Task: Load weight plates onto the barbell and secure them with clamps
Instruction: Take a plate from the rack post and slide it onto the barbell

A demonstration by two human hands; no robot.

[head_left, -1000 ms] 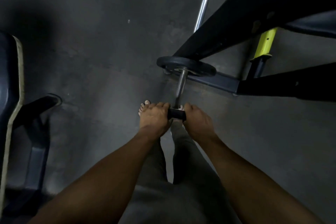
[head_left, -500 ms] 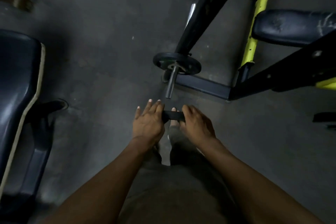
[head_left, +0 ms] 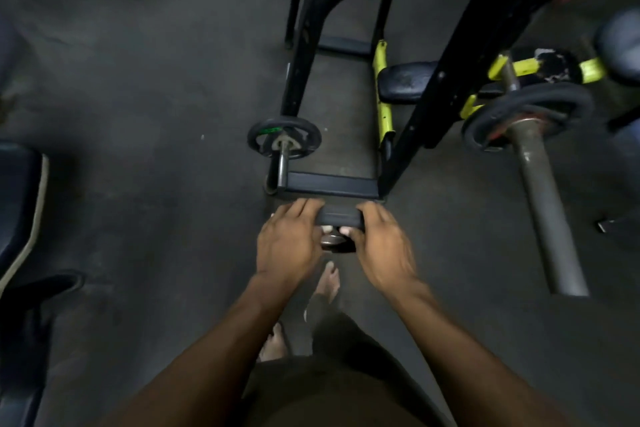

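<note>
Clamp (head_left: 340, 217) is now pulled back off the barbell (head_left: 283, 163) sleeve end, w/ one weight plate (head_left: 284, 138) loaded.
It's gripped by left hand (head_left: 289, 243) & right hand (head_left: 381, 246), both closed on its ends, prob. for lining up w/ sleeve.

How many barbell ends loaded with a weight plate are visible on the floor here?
2. One small plate sits on the thin bar ahead of the hands, beside the black rack. A larger plate sits on the thick bar at right. More may be hidden behind the rack.
</note>
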